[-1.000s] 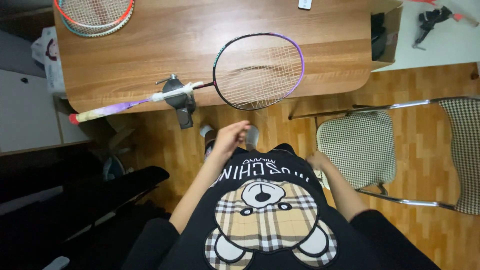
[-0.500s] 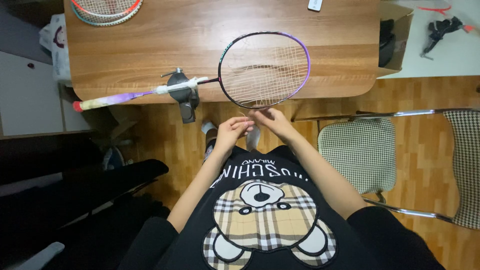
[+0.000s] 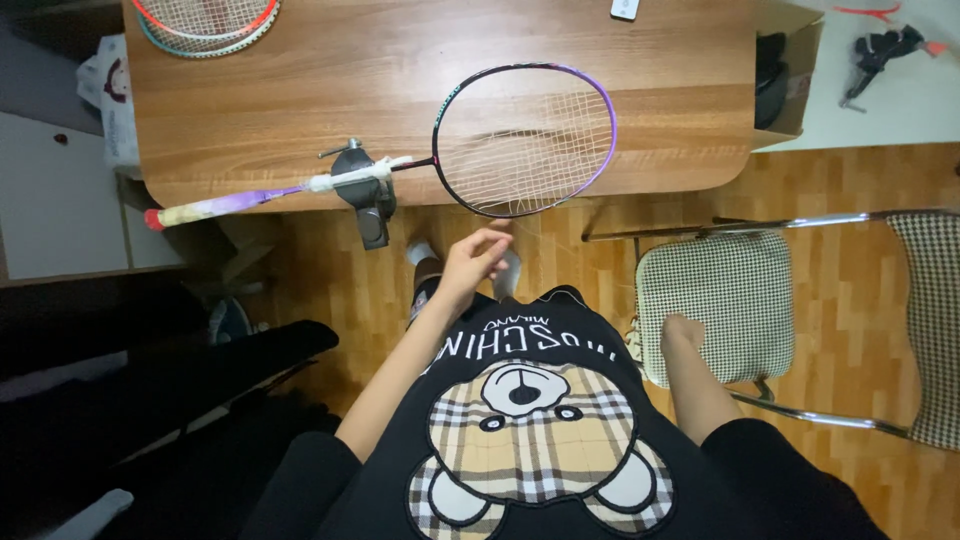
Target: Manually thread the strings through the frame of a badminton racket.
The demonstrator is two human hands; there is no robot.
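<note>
Right, I see a wooden tabletop point(image 3: 300, 90) filling the top of the head view, parquet floor below it. Chair with a checked seat pad point(image 3: 715, 305) and chrome frame stands at the right, just beside my subject's right side. Badminton racket point(image 3: 430, 160) lies across the tabletop's near edge: purple-black head with whitish strings on the wood, its lower rim overhanging the edge, shaft running left into a dark clamp point(image 3: 365, 190) that hangs off the edge, grip sticking out further left past the corner. A second racket head point(image 3: 205, 20), red and green rim, sits at the far left corner, cut off by the frame. Left hand point(image 3: 475, 262) is raised just below the racket head, fingers loosely curled, pinching something too thin for me to tell, not touching the frame. Right hand point(image 3: 683, 335) is down by the seat pad, mostly hidden; can't tell its state.
</note>
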